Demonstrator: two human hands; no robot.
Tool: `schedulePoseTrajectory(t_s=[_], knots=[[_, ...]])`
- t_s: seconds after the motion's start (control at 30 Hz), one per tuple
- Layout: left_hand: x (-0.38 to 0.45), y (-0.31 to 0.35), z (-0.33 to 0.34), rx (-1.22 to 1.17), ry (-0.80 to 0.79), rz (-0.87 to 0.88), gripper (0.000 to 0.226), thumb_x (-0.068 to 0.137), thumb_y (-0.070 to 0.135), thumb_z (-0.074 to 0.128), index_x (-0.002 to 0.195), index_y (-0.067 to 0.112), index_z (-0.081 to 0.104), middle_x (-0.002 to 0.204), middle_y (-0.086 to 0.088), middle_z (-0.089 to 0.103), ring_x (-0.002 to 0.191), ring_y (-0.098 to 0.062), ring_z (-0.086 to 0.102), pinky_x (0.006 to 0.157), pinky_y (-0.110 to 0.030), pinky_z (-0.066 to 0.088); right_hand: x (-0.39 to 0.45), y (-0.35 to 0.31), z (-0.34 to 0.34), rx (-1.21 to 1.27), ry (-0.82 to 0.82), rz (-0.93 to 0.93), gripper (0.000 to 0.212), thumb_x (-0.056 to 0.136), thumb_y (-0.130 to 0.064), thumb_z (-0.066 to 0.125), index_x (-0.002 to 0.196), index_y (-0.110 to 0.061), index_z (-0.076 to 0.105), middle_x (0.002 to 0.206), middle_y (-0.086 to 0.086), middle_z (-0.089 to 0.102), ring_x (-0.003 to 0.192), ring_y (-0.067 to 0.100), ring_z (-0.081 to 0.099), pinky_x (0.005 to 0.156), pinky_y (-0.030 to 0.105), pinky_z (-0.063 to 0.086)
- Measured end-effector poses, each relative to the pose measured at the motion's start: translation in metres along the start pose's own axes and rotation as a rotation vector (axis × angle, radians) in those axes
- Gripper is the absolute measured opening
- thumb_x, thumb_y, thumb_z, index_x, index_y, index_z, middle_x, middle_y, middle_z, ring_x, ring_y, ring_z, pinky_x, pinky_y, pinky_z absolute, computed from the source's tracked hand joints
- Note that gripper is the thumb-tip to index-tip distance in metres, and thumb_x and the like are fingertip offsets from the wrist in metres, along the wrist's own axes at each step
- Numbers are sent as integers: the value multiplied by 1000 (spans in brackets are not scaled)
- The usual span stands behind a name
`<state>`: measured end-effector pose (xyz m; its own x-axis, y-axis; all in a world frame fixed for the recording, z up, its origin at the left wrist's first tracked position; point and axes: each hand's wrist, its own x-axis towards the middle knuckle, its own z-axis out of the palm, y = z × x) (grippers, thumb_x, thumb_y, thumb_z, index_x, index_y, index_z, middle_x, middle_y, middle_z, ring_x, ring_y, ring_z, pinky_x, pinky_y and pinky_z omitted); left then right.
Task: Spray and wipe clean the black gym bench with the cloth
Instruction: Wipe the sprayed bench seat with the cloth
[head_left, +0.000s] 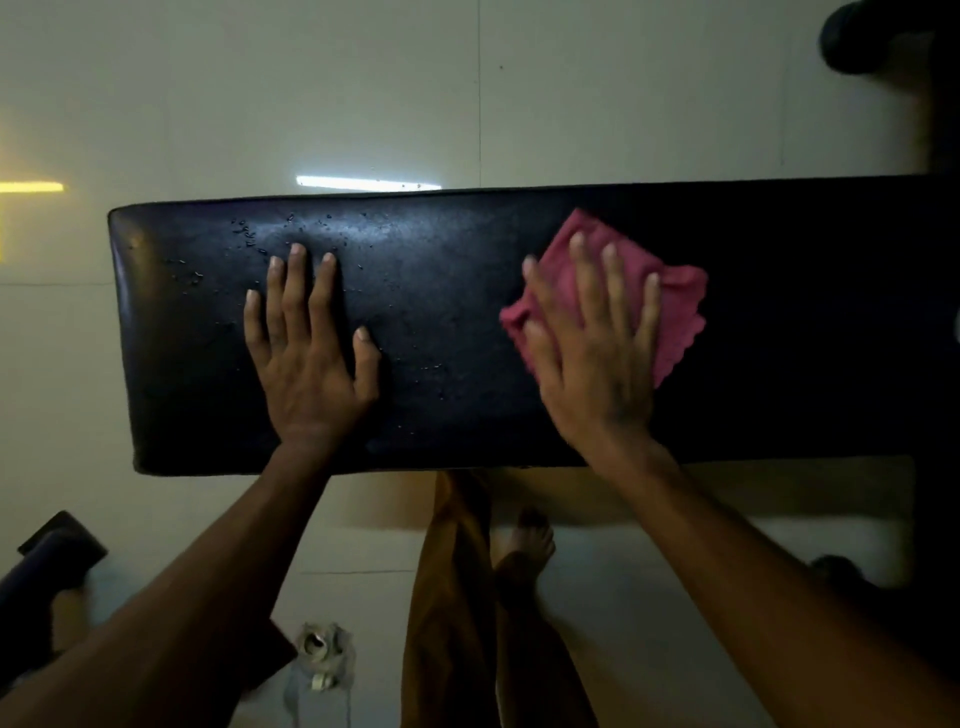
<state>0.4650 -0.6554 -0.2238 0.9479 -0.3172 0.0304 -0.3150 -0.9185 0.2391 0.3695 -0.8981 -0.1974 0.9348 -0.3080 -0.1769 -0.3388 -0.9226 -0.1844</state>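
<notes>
From the head camera, looking straight down, the long black padded gym bench (457, 322) runs across the middle of the view from left to right, its rounded left end visible and its right end running out of the picture. Small beads of liquid (249, 241) sit scattered over the left part of the vinyl top, thickest near the far edge, and a dull sheen shows on the surface around them. The person's left hand (306, 353) lies flat on the bench with fingers stretched out and a little apart, palm down on the wet area, holding nothing. The right hand (592, 358) is also spread flat, fingers extended, pressing down on a crumpled pink cloth with a scalloped edge (670, 306) that lies on the bench top right of centre; the cloth shows beyond the fingertips and to the right of the hand, pinned under the palm rather than gripped in a fist. Both bare forearms reach in from the bottom of the frame. Below the near edge of the bench, a brown trouser leg (452, 597) and a bare foot (527, 545) stand on the pale tiled floor (260, 93). A small crumpled object (324, 657) lies on the floor beside the left forearm; I cannot tell what it is.
</notes>
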Motion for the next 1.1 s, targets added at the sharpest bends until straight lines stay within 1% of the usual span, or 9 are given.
schedulePoseTrajectory(t_s=[0.13, 0.23, 0.37, 0.53, 0.6, 0.77, 0.83, 1.0, 1.1], knots=[[-1, 2, -1, -35, 9, -2, 69, 98, 41, 39, 159, 15, 23, 169, -10, 15, 157, -26, 8, 126, -53, 7, -51, 45, -1, -31, -75, -140, 57, 102, -55, 18, 157, -39, 20, 168, 3, 10, 155, 27, 6, 123, 54, 3], [-2, 3, -3, -51, 4, -4, 68, 99, 41, 40, 160, 17, 22, 169, -9, 14, 157, -25, 7, 126, -53, 5, -41, 62, -4, -22, 32, 170, 56, 103, -50, 23, 158, -38, 18, 168, 5, 11, 155, 27, 6, 124, 56, 2], [-3, 4, -3, -44, 20, 8, 67, 100, 39, 40, 160, 18, 22, 169, -8, 14, 157, -24, 7, 125, -53, 6, -41, -3, 12, 55, 195, 570, 54, 104, -50, 24, 156, -39, 25, 167, 5, 16, 155, 29, 11, 122, 59, 7], [-3, 4, -6, -64, 10, 1, 66, 100, 40, 39, 160, 18, 21, 169, -9, 13, 157, -25, 7, 126, -53, 5, -72, -23, 23, -45, -32, 1, 58, 103, -56, 16, 158, -39, 15, 168, 7, 6, 154, 29, 3, 121, 59, -2], [-3, 3, -8, -64, 7, -2, 67, 100, 40, 40, 160, 18, 20, 170, -9, 13, 157, -25, 6, 126, -52, 4, -64, 5, 18, -68, -29, -62, 58, 103, -55, 18, 158, -38, 13, 168, 7, 7, 155, 29, 5, 122, 57, 0], [-4, 4, -11, -34, -8, 0, 69, 101, 41, 41, 161, 16, 19, 170, -10, 13, 157, -25, 6, 126, -50, 3, -24, -7, 14, 86, 203, 582, 55, 104, -50, 19, 158, -38, 17, 168, 3, 11, 155, 28, 5, 122, 59, 4], [-3, 3, -12, -41, -39, 12, 70, 101, 43, 40, 162, 15, 18, 170, -11, 11, 157, -26, 5, 126, -52, 4, -14, -39, 15, 117, 202, 685, 56, 104, -51, 20, 158, -39, 17, 168, 5, 10, 155, 30, 5, 121, 62, 3], [-2, -6, -15, -44, -84, 60, 73, 101, 48, 39, 161, 13, 19, 169, -14, 12, 157, -30, 6, 126, -53, 5, -22, -50, 11, -78, -77, -25, 58, 103, -55, 12, 159, -39, 5, 169, 6, 2, 155, 31, 2, 121, 64, 1], [-3, -13, -19, -92, -127, 91, 72, 102, 47, 40, 162, 13, 17, 169, -14, 10, 157, -29, 4, 127, -50, 2, 5, -32, 5, -65, 0, 158, 59, 103, -54, 12, 159, -38, 8, 169, 2, 3, 155, 31, 1, 120, 65, 1]])
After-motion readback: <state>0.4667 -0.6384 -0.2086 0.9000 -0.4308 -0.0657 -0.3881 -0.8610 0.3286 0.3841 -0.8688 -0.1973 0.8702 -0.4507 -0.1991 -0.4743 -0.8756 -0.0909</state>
